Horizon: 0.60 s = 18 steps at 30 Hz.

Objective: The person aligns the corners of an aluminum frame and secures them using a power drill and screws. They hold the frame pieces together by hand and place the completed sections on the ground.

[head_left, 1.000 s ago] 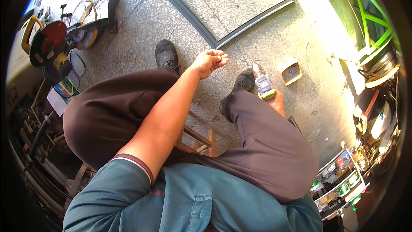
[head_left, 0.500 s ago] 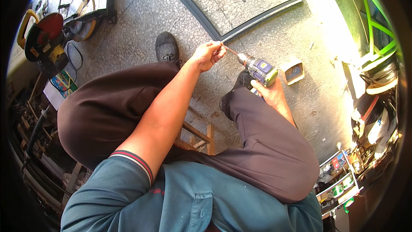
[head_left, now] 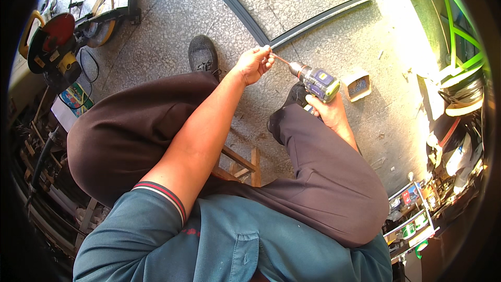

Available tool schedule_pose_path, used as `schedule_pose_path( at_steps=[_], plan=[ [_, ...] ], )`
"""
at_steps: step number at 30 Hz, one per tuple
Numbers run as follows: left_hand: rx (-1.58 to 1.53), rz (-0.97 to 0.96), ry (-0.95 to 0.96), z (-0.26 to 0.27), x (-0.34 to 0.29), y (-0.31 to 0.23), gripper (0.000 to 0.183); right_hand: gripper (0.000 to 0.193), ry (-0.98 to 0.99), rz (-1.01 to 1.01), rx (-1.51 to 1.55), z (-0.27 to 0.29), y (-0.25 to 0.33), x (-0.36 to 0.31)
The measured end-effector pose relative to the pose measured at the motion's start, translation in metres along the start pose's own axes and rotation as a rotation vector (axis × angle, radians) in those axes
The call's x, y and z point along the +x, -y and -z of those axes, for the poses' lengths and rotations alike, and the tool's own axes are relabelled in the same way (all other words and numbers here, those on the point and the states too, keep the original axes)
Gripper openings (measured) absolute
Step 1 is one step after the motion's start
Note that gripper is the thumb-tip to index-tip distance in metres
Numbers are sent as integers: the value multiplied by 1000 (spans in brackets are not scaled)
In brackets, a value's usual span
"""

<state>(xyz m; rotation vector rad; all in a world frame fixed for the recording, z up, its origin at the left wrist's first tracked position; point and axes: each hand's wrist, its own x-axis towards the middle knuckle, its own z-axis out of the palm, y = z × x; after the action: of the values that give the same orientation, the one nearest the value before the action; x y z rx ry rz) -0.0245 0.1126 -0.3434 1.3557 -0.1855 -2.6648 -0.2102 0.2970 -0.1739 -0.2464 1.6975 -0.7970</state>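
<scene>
Now the drill (head_left: pixel 320 82), handle wrapped by the right hand (head_left: pixel 334 112) beside the right shoe (head_left: pixel 295 95), is pointing its freshly swung-over bit (head_left: pixel 281 59) at the left hand (head_left: pixel 253 66), which is pinching around the tip, contents hidden, so both are apparently lining up.

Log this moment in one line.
left hand: pinched at tip of bit; right hand: holding drill; dark frame: on floor; open box: right of drill
</scene>
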Motion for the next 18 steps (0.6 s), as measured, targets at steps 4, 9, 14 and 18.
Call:
schedule_pose_path(
  at_steps=[4,9,14,18],
  plan=[
    [-36,1,-17,-1,1,2,17,21,-6,0,-7,-2,4,0],
    [-42,10,-50,-5,1,2,18,23,6,-3,-76,1,1,1],
    [-91,57,-102,-5,5,6,16,27,-10,111,-186,2,-2,3],
    [-78,72,-141,-6,7,7,19,29,0,129,-239,3,-5,5]
  ],
)
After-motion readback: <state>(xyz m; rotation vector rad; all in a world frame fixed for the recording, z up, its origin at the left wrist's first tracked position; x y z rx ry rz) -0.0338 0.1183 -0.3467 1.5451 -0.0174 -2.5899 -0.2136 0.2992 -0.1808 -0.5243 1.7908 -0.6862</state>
